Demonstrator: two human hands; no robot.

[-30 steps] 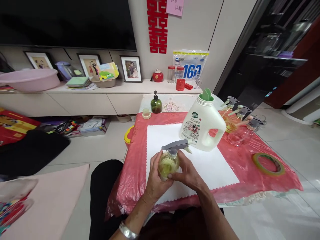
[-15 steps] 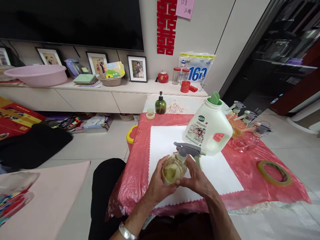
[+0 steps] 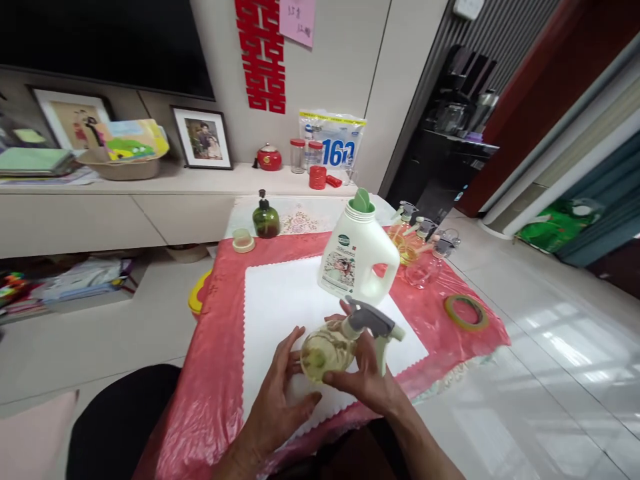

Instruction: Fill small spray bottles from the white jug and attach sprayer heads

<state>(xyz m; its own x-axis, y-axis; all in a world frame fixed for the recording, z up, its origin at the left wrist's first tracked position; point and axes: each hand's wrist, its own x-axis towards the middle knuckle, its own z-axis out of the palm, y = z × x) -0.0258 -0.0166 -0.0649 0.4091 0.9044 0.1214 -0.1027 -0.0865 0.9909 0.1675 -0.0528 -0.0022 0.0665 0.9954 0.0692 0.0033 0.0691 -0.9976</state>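
Note:
My right hand [image 3: 367, 380] grips a clear spray bottle [image 3: 325, 350] with a grey trigger head and some pale yellowish content. The bottle is tilted, its base towards the left and its head to the right. At the base, my left hand [image 3: 277, 400] is open, thumb and fingers spread; whether its fingertips touch the bottle I cannot tell. Under both hands lies a white sheet [image 3: 270, 300] with a scalloped edge. Just beyond the bottle stands a white detergent jug [image 3: 345, 260] with a green scoop-like piece [image 3: 362, 200] in its mouth.
On the red-covered table [image 3: 210, 373] are a green pump bottle [image 3: 266, 220], a pale cap [image 3: 243, 241], several other spray bottles [image 3: 423, 267] and a tape roll [image 3: 466, 312]. A low cabinet [image 3: 200, 190] with jars and photo frames stands behind.
My left hand has loosened from the spray bottle and opened. The bottle has tipped further onto its side in my right hand. The view has swung to the right.

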